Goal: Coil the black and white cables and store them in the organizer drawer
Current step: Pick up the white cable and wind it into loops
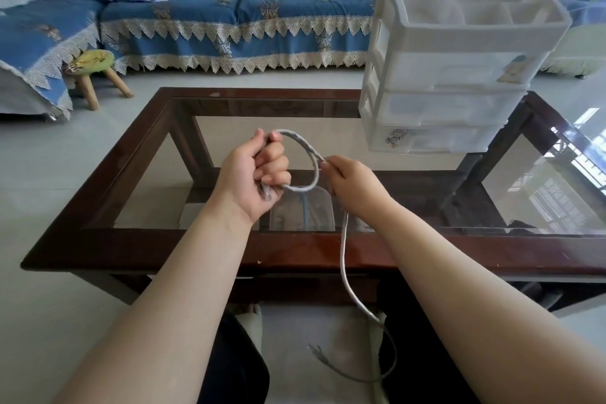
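My left hand (259, 174) is closed around one end of the white braided cable (343, 249), with a plug tip poking out below the fist. A single loop arcs from that fist over to my right hand (352, 180), which pinches the cable. From there the cable hangs down past the table edge to my lap, and its free plug end lies low between my legs. The white organizer (452, 43) with three drawers stands at the table's right rear; all its drawers look shut. No black cable is in view.
The glass-topped table with a dark wood frame (295, 249) is in front of me. A clear container (301, 210) shows under the glass. A blue sofa (229, 23) and a small wooden stool (95, 75) stand beyond.
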Motion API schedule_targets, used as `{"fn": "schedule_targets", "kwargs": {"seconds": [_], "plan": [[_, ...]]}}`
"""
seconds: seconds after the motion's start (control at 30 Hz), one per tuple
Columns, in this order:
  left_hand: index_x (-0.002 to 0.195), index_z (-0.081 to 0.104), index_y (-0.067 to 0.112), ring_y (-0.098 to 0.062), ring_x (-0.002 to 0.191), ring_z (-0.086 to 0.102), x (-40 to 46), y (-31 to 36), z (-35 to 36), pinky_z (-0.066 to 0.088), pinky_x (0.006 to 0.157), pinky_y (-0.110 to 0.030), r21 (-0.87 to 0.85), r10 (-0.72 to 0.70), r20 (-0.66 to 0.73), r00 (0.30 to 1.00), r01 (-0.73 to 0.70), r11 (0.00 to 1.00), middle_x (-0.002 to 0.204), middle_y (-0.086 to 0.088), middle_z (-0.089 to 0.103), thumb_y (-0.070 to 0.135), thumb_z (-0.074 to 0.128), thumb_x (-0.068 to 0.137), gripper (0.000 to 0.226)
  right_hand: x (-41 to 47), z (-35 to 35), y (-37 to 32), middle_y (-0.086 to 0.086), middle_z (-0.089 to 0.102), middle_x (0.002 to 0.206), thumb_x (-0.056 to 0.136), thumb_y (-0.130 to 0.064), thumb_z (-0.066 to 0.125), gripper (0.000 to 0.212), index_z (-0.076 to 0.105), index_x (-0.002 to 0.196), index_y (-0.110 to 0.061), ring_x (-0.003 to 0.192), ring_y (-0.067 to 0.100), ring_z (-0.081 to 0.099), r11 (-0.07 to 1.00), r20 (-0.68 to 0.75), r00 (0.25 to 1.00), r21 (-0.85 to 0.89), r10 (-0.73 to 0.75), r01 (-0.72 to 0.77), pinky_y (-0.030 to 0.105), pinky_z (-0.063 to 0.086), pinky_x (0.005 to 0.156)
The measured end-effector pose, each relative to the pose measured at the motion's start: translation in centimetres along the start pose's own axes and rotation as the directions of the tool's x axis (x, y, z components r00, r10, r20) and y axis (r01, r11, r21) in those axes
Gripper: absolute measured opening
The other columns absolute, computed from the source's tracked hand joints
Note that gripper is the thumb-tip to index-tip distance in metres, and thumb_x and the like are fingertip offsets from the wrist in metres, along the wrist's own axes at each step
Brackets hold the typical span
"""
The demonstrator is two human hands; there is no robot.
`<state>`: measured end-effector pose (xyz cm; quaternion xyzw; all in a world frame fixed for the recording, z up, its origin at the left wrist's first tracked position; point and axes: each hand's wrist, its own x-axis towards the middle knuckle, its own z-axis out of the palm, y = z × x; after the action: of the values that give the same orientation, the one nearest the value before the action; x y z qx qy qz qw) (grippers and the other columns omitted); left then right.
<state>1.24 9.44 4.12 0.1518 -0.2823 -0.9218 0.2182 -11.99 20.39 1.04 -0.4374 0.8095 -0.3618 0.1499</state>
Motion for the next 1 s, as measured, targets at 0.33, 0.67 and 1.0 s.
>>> {"fn": "schedule_targets", "kwargs": {"seconds": [0.33, 0.67, 1.0], "plan": [[0.06, 0.037, 0.015, -0.008, 0.04, 0.028, 0.2, 2.7, -2.4, 0.032, 0.042, -0.016, -0.171, 0.26, -0.469, 0.844, -0.376, 0.911, 0.054, 0.001, 0.034, 0.022, 0.032, 0.102, 0.043, -2.0, 2.2, -1.0, 0.007, 0.059, 0.085, 0.095, -0.015, 0.047, 0.04, 0.03, 0.132, -0.015, 0.062, 0.024, 0.062, 0.991, 0.355, 0.925, -0.027, 0.132, -0.132, 0.03, 0.049, 0.053], [0.077, 0.048, 0.016, -0.01, 0.046, 0.049, 0.7, 1.9, -1.8, 0.046, 0.05, -0.024, 0.752, 0.325, -0.32, 0.89, 0.03, 0.658, 0.057, 0.0, 0.052, 0.036, 0.032, 0.105, 0.038, -1.8, 2.1, -1.1, 0.002, 0.057, 0.1, 0.098, -0.027, 0.044, 0.023, 0.064, 0.108, -0.021, 0.098, 0.024, 0.051, 0.855, 0.133, 0.915, -0.324, -0.382, 0.404, 0.037, 0.039, 0.085], [0.084, 0.053, 0.012, -0.015, 0.048, 0.05, 0.2, -0.5, -0.8, 0.046, 0.045, -0.023, 0.752, -0.183, -0.121, 0.976, 0.211, 0.625, 0.063, -0.006, 0.05, 0.03, 0.032, 0.105, 0.036, -2.0, 0.2, -1.9, -0.005, 0.065, 0.08, 0.098, -0.023, 0.049, 0.015, 0.062, 0.099, -0.015, 0.073, 0.013, 0.057, 0.941, -0.007, 0.945, 0.091, -0.327, 0.326, 0.029, 0.046, 0.07]]}}
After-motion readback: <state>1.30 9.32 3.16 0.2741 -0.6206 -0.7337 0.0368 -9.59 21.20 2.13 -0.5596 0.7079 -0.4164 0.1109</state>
